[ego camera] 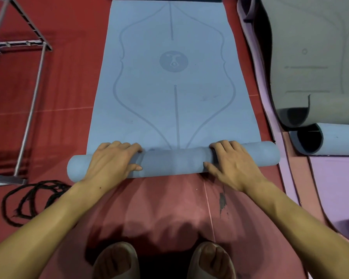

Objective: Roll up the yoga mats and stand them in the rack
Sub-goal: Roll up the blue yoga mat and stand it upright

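Observation:
A blue yoga mat [169, 101] with a printed line pattern lies lengthwise on the red floor, stretching away from me. Its near end is rolled into a tube [173, 163] that lies across the view. My left hand [111, 160] grips the roll left of its middle, fingers curled over the top and thumb on the near side. My right hand [232, 164] holds it the same way, right of the middle. Both ends of the roll stick out past my hands. A metal rack frame [34, 85] stands at the left.
A coiled black cord [32, 200] lies on the floor near the rack's foot. To the right lie a purple mat [270, 117], a partly curled grey mat [314, 57] and another blue rolled mat [334, 139]. My sandalled feet [117, 260] stand just behind the roll.

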`<action>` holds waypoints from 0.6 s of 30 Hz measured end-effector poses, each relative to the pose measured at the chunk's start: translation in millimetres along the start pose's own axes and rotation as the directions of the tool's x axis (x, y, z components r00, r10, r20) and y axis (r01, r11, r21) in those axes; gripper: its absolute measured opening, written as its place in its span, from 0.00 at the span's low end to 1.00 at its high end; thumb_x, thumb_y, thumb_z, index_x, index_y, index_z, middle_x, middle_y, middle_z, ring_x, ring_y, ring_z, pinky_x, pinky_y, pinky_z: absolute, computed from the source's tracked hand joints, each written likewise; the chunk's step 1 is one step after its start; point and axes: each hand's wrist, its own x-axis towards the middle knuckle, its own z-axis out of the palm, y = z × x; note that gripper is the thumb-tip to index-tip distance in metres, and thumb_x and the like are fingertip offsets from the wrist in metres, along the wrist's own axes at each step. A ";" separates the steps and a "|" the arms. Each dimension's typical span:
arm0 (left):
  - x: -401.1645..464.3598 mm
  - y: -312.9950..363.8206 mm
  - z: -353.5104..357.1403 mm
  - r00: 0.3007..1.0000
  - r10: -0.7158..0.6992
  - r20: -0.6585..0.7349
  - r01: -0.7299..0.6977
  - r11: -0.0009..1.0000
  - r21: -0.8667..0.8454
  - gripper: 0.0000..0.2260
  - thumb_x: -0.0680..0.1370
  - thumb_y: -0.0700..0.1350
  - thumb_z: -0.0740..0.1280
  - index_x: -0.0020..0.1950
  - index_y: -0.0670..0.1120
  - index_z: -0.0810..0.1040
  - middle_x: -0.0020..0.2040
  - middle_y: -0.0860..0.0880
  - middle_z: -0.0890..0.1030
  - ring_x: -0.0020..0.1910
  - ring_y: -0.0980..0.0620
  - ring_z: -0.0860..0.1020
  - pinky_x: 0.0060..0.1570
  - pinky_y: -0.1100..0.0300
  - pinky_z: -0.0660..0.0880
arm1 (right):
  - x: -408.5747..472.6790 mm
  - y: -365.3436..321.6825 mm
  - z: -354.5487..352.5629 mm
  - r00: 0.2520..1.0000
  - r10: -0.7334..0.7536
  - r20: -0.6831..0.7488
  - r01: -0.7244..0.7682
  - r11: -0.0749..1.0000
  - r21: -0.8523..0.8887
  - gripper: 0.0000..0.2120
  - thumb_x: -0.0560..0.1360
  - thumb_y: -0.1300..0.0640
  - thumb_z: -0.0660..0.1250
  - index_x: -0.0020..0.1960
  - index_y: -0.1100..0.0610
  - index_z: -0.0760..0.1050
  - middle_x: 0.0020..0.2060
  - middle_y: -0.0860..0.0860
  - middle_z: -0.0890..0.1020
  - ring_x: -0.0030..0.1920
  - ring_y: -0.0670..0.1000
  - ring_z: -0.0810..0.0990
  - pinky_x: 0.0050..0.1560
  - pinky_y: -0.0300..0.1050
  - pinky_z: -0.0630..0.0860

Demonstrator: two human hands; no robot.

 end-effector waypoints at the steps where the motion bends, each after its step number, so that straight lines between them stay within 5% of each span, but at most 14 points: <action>1: -1.8 -0.3 1.8 0.999 -0.018 -0.029 0.018 1.000 -0.010 0.19 0.75 0.61 0.74 0.63 0.57 0.80 0.50 0.55 0.83 0.51 0.46 0.81 0.53 0.48 0.73 | 2.5 2.8 -2.3 1.000 -0.016 0.019 0.016 1.000 0.002 0.32 0.76 0.31 0.58 0.67 0.54 0.74 0.58 0.51 0.79 0.57 0.57 0.76 0.64 0.53 0.72; 8: -38.7 26.5 31.4 0.951 -0.121 -0.284 0.153 0.984 0.094 0.21 0.83 0.54 0.62 0.74 0.48 0.77 0.62 0.40 0.79 0.57 0.36 0.78 0.60 0.39 0.73 | 16.9 9.2 -3.3 0.996 -0.011 0.087 0.014 0.999 -0.040 0.38 0.69 0.32 0.74 0.72 0.52 0.72 0.64 0.52 0.76 0.65 0.59 0.73 0.69 0.56 0.71; 12: -51.6 23.1 42.1 0.980 -0.100 -0.170 0.111 0.992 0.057 0.34 0.78 0.61 0.68 0.78 0.43 0.71 0.76 0.39 0.72 0.76 0.36 0.69 0.76 0.36 0.62 | 16.0 11.9 1.8 0.999 0.009 0.048 -0.005 0.996 -0.092 0.39 0.68 0.27 0.71 0.70 0.49 0.71 0.61 0.49 0.77 0.63 0.57 0.75 0.71 0.58 0.68; 18: -52.8 12.1 53.8 0.991 -0.043 -0.127 0.054 0.995 0.083 0.41 0.75 0.53 0.77 0.83 0.43 0.65 0.78 0.38 0.69 0.79 0.35 0.65 0.77 0.33 0.59 | 8.6 5.2 9.4 0.998 0.056 -0.040 -0.062 0.985 -0.159 0.39 0.67 0.24 0.70 0.65 0.50 0.74 0.54 0.51 0.78 0.56 0.57 0.76 0.64 0.58 0.71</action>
